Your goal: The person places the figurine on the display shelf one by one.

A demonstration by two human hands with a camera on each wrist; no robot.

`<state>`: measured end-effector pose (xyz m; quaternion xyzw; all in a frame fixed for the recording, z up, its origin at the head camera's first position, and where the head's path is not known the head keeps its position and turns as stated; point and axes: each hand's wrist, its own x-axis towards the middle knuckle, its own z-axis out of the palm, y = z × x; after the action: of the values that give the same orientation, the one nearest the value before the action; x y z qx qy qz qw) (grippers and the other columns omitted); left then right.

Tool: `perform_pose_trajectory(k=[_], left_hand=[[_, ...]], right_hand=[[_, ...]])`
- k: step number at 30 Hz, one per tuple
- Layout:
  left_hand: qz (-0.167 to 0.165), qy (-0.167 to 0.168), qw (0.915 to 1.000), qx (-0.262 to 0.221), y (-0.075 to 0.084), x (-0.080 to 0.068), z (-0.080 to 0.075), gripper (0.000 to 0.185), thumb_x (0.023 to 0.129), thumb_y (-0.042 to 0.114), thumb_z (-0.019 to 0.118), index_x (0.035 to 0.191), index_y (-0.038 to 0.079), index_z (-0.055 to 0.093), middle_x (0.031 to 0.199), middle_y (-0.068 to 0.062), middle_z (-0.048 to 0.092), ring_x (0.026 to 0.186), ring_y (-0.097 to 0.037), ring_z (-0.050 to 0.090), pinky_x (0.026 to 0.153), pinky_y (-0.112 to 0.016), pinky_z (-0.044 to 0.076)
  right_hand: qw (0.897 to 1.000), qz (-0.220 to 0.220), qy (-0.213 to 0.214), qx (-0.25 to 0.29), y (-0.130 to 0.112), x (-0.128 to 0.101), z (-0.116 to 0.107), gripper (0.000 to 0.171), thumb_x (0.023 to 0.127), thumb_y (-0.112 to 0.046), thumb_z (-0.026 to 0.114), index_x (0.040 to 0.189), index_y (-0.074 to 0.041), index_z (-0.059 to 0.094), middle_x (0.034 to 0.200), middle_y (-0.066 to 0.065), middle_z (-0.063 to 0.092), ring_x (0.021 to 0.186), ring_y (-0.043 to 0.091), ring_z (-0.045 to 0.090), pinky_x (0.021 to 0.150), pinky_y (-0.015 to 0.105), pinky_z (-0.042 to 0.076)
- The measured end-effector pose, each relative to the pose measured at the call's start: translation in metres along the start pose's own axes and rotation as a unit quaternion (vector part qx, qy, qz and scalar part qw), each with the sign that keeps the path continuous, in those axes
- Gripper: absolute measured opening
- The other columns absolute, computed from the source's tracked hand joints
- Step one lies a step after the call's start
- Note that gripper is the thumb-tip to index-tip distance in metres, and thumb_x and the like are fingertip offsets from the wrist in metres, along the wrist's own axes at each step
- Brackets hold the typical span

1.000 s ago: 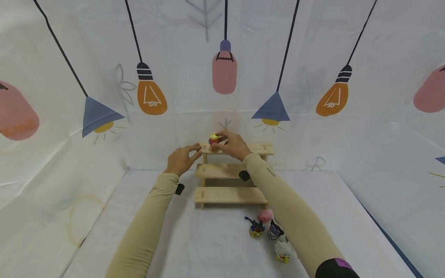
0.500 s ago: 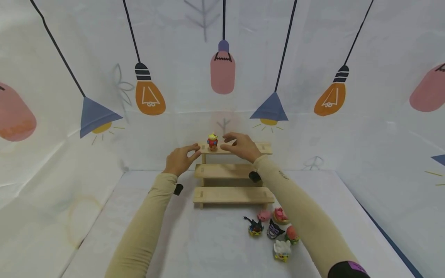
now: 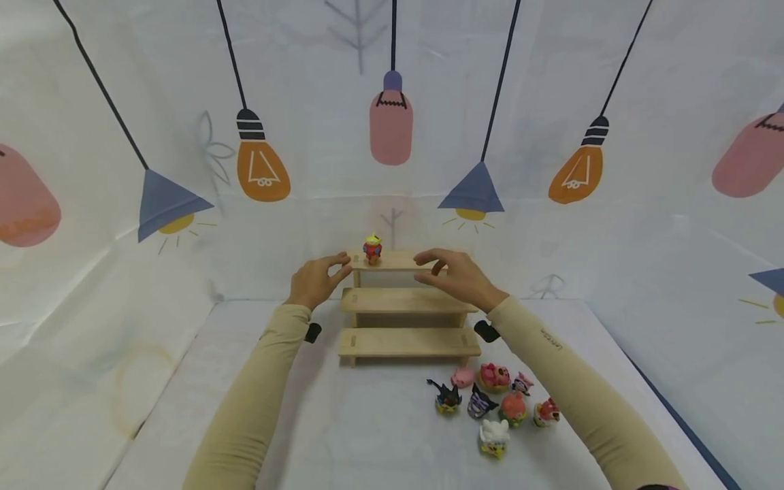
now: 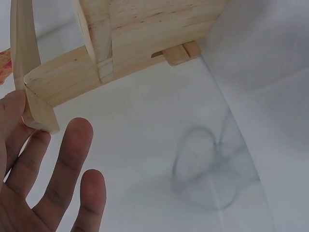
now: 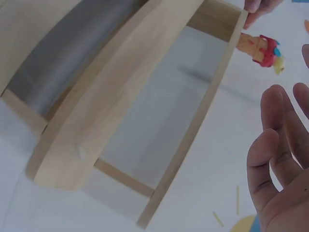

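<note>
A three-tier wooden display stand (image 3: 409, 299) stands at the back of the table. Near the left end of its top tier sits a small red figurine with a yellow head (image 3: 372, 251), also visible in the right wrist view as a figurine (image 5: 260, 50). My left hand (image 3: 312, 282) holds the left end of the top board, thumb on one side and fingertips against the other in the left wrist view. My right hand (image 3: 461, 278) is in front of the top tier's right part, fingers loosely bent and nothing in them, apart from the figurine.
In front of the stand, to the right, several figurines lie grouped: a pink pig (image 3: 463, 377), a black spiky one (image 3: 448, 399), a striped dark one (image 3: 481, 403), an orange-red one (image 3: 513, 408) and a white one (image 3: 493, 435). A white backdrop (image 3: 331, 224) with printed lamps rises close behind.
My right hand has let go of the red figurine on the top tier and drawn away to the right. More figurines on the table are uncovered. My left hand stays at the board's end.
</note>
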<state>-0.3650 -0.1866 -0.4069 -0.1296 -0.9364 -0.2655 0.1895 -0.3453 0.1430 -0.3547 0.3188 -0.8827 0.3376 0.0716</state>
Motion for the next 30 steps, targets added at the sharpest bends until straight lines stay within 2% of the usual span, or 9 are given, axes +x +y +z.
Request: perform_pose_trajectory(k=[4, 9, 11, 14, 18, 24, 30], left_hand=[[0.000, 0.002, 1.0000, 0.000, -0.002, 0.001, 0.001, 0.038, 0.100, 0.045, 0.064, 0.127, 0.021, 0.074, 0.136, 0.007, 0.064, 0.044, -0.009, 0.018, 0.038, -0.028, 0.023], [-0.002, 0.005, 1.0000, -0.005, -0.003, 0.001, 0.001, 0.039, 0.100, 0.046, 0.064, 0.128, 0.021, 0.073, 0.137, 0.007, 0.063, 0.043, -0.009, 0.017, 0.038, -0.028, 0.023], [-0.002, 0.004, 0.9999, -0.009, -0.003, 0.000, 0.001, 0.039, 0.100, 0.045, 0.064, 0.128, 0.021, 0.073, 0.137, 0.007, 0.063, 0.043, -0.009, 0.017, 0.038, -0.028, 0.023], [-0.002, 0.004, 0.9999, -0.009, -0.002, 0.000, 0.002, 0.039, 0.100, 0.045, 0.064, 0.128, 0.020, 0.073, 0.137, 0.006, 0.063, 0.043, -0.010, 0.016, 0.038, -0.028, 0.023], [-0.002, -0.001, 1.0000, -0.007, 0.000, 0.000, 0.003, 0.038, 0.100, 0.044, 0.064, 0.128, 0.020, 0.073, 0.138, 0.006, 0.063, 0.043, -0.010, 0.017, 0.038, -0.028, 0.023], [-0.003, -0.005, 1.0000, -0.005, 0.001, 0.000, 0.001, 0.038, 0.100, 0.045, 0.064, 0.128, 0.021, 0.073, 0.137, 0.006, 0.063, 0.043, -0.009, 0.018, 0.038, -0.028, 0.023], [0.002, -0.012, 0.9999, 0.003, 0.002, 0.000, -0.002, 0.038, 0.100, 0.044, 0.064, 0.128, 0.019, 0.073, 0.138, 0.005, 0.063, 0.044, -0.009, 0.017, 0.038, -0.027, 0.022]], right_hand=[[1.000, -0.018, 0.009, -0.006, -0.001, -0.019, -0.007, 0.038, 0.096, -0.037, 0.072, 0.131, -0.021, 0.068, 0.122, 0.001, 0.070, 0.088, 0.013, 0.066, 0.071, 0.037, 0.053], [0.999, -0.028, 0.030, -0.016, 0.000, -0.042, -0.016, 0.036, 0.097, -0.037, 0.072, 0.129, -0.022, 0.068, 0.103, -0.002, 0.072, 0.081, 0.013, 0.064, 0.065, 0.036, 0.049], [0.999, -0.026, 0.038, -0.024, 0.005, -0.050, -0.018, 0.035, 0.097, -0.037, 0.072, 0.128, -0.022, 0.068, 0.103, -0.003, 0.072, 0.083, 0.012, 0.063, 0.065, 0.034, 0.048], [0.998, -0.023, 0.049, -0.027, 0.010, -0.063, -0.022, 0.034, 0.097, -0.036, 0.072, 0.128, -0.022, 0.069, 0.112, -0.004, 0.072, 0.086, 0.010, 0.064, 0.066, 0.032, 0.048], [0.997, -0.021, 0.066, -0.035, 0.012, -0.086, -0.029, 0.033, 0.096, -0.031, 0.073, 0.128, -0.021, 0.069, 0.120, -0.003, 0.071, 0.087, 0.009, 0.064, 0.067, 0.034, 0.049], [0.994, -0.021, 0.086, -0.065, 0.011, -0.125, -0.035, 0.037, 0.094, -0.024, 0.076, 0.130, -0.020, 0.068, 0.116, -0.008, 0.070, 0.087, 0.006, 0.061, 0.072, 0.038, 0.050], [0.991, -0.010, 0.093, -0.095, 0.009, -0.170, -0.036, 0.038, 0.091, -0.021, 0.079, 0.127, -0.023, 0.068, 0.109, -0.015, 0.069, 0.085, 0.006, 0.060, 0.070, 0.028, 0.047]])
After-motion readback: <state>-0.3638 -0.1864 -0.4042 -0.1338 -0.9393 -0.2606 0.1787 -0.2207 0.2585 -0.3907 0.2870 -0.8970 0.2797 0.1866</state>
